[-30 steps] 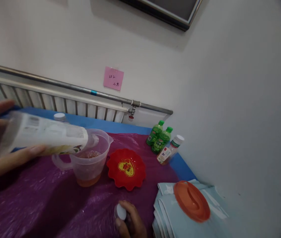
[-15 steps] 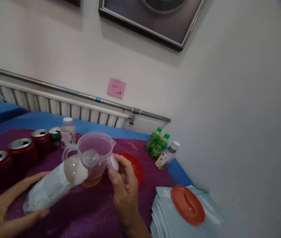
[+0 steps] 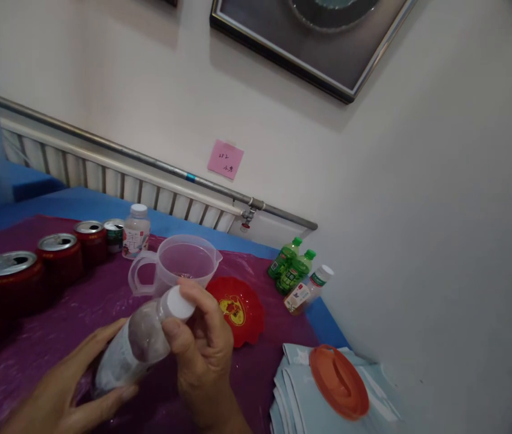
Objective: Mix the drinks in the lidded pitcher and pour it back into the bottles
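My left hand (image 3: 73, 386) is wrapped round the body of a clear plastic bottle (image 3: 141, 337) with a pale label, tilted up to the right. With thumb and fingertips, my right hand (image 3: 206, 346) grips the white cap (image 3: 179, 303), which sits on the bottle's mouth. Whether the cap is threaded on I cannot tell. Just behind the bottle stands a translucent plastic measuring jug (image 3: 188, 259), its handle to the left; its base is hidden. A red scalloped dish (image 3: 251, 313) with a yellow print lies to the right of the jug.
Several red cans (image 3: 59, 259), a green can (image 3: 114, 235) and a white-capped bottle (image 3: 137, 232) line the left. Two green bottles (image 3: 290, 265) and a labelled bottle (image 3: 308, 292) stand at the right. An orange lid (image 3: 340, 380) lies on folded pale-blue cloth (image 3: 296, 398).
The bottle has come away from above the jug, towards me and more upright. My right hand has brought the cap from beside the bottle onto its mouth. The view has shifted slightly.
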Available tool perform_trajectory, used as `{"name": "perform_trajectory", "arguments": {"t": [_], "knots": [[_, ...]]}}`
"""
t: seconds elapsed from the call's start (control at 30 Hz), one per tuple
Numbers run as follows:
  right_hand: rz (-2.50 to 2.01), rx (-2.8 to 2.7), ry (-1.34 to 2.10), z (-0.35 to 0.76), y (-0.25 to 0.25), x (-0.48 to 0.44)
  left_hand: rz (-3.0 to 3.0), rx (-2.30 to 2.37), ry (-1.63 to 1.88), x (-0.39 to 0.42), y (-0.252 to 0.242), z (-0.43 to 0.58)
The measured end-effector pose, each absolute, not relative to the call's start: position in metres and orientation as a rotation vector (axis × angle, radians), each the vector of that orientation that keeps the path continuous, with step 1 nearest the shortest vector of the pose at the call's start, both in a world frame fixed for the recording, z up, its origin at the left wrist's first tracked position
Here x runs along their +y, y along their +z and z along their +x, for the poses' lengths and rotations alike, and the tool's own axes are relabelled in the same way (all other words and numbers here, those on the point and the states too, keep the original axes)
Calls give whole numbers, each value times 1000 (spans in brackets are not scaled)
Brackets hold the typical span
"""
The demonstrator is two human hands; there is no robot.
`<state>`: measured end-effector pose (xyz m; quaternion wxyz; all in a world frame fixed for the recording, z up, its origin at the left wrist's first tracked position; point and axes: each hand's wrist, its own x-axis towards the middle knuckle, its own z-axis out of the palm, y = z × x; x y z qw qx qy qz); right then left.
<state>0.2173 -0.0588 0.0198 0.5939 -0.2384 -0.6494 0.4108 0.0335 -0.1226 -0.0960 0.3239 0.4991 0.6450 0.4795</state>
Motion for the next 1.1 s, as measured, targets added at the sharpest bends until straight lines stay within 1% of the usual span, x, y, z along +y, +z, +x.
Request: {"name": "perform_trajectory", "arguments": {"t": [0.23,0.43,0.6,0.67,0.9,1.1], "knots": [[-531,-1570,1017,213,22,-67,1218,1740,1351,-127,-86,36],[-411,-1687,924,210,35,-78,1191,1780,1394,-135,-89,33],[-333,-1795,886,204,38,-83,1107,1803,1442,-136,-77,28],[-373,-1820,867,202,33,-83,1054,1813,1483,-135,-71,26],[-558,-1837,798,217,13,-78,920,1836,1449,-126,-46,23],[-694,-1861,763,245,-8,-75,883,1993,1375,-87,-20,5]]}}
